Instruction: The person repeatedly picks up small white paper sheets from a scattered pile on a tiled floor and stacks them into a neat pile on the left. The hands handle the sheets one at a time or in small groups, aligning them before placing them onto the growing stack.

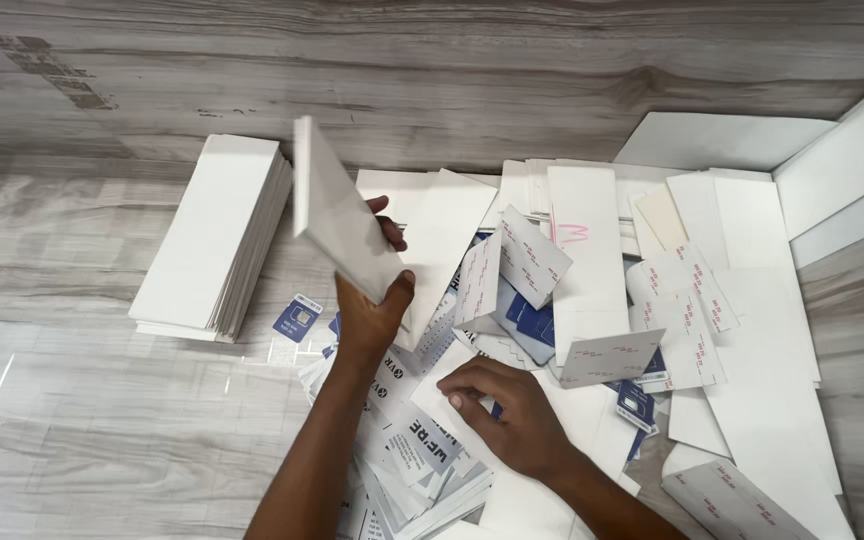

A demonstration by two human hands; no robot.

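Your left hand [372, 315] is holding a folder [342, 225] tilted above the surface [102, 420], just right of the stack [214, 238]. A small card [298, 318] is lying between stack and hand. Your right hand [512, 410] is resting on the loose pile [592, 300], which is spreading to the right, with leaflets [422, 460] lying nearest you.

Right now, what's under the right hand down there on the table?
The right hand presses on a white sheet over the loose pile of cards and leaflets. A bit of blue shows at its fingers. What lies beneath the palm is covered.
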